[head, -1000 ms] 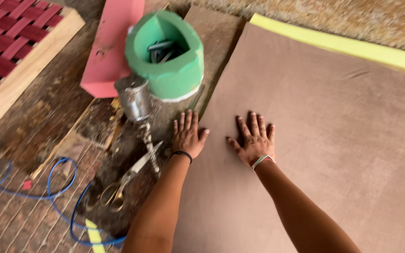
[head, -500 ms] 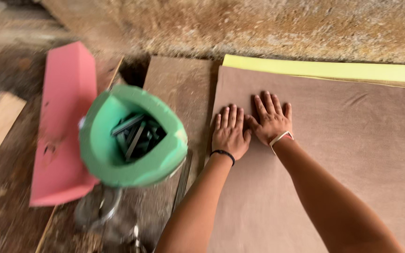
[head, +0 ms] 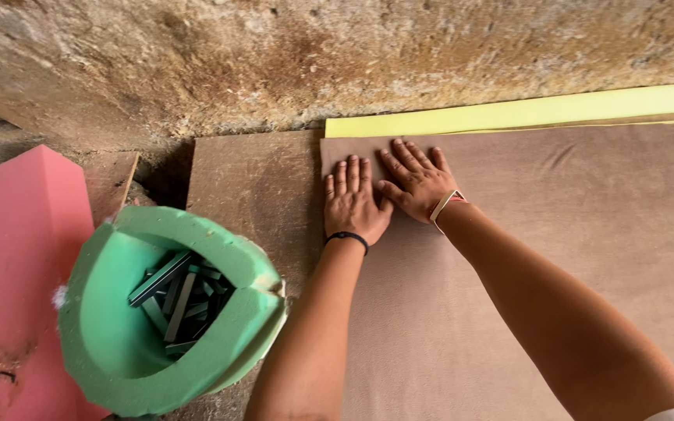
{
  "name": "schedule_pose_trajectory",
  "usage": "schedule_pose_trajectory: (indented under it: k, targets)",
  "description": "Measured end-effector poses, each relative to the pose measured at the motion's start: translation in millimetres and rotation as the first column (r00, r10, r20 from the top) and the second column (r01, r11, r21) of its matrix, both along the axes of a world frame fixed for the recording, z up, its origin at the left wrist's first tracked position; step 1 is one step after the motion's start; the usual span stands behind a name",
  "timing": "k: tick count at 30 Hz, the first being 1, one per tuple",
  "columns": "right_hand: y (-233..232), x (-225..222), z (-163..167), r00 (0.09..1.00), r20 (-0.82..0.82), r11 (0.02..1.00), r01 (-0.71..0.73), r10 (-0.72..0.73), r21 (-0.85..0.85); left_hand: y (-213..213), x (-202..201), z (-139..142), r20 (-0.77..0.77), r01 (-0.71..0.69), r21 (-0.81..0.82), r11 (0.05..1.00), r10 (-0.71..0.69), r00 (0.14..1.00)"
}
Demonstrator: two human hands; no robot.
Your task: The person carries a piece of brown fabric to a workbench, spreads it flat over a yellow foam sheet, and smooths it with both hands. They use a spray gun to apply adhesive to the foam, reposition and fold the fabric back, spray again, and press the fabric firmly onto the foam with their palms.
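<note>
Both the left hand [head: 355, 204] and right hand [head: 416, 180] are pressing flat, fingers spread and grasping nothing, near the brown fabric sheet's [head: 555, 257] corner; uneven pressure risks wrinkling it.

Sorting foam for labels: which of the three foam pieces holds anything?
The green foam, curled into a cup, holds grey metal strips. The pink slab and yellow strip hold nothing.

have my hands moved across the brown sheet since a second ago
Yes. Both the left hand and right hand slid up the brown sheet to its corner by the yellow foam.
</note>
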State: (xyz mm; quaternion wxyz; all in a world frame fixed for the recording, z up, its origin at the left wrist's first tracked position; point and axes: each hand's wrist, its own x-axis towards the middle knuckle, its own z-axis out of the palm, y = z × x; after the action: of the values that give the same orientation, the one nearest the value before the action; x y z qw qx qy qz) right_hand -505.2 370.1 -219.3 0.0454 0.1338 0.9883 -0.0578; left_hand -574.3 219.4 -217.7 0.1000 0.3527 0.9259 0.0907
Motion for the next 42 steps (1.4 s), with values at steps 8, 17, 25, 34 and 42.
schedule_pose_trajectory:
  k: [8,17,25,34,42]
  targets:
    - [101,158,11,0.971,-0.038,0.969,0.239,-0.237,0.056,-17,24,2,-0.074,-0.012,0.015,1.0,0.013,0.997]
    - [186,184,-3,0.934,-0.012,0.933,0.357,-0.357,0.032,-15,118,-10,-0.218,-0.171,-0.019,0.985,0.163,0.962]
    - [123,205,13,0.98,0.008,0.978,0.198,-0.199,0.06,7,253,-11,-0.19,-0.139,-0.003,0.99,0.136,0.972]
    - [-7,343,29,0.99,0.032,0.988,0.138,-0.136,-0.062,-27,400,2,-0.067,-0.025,0.008,1.0,0.026,0.997]
    - [-154,518,30,0.988,0.012,0.987,0.155,-0.154,-0.038,-165,533,14,-0.028,0.057,0.018,0.998,-0.057,0.998]
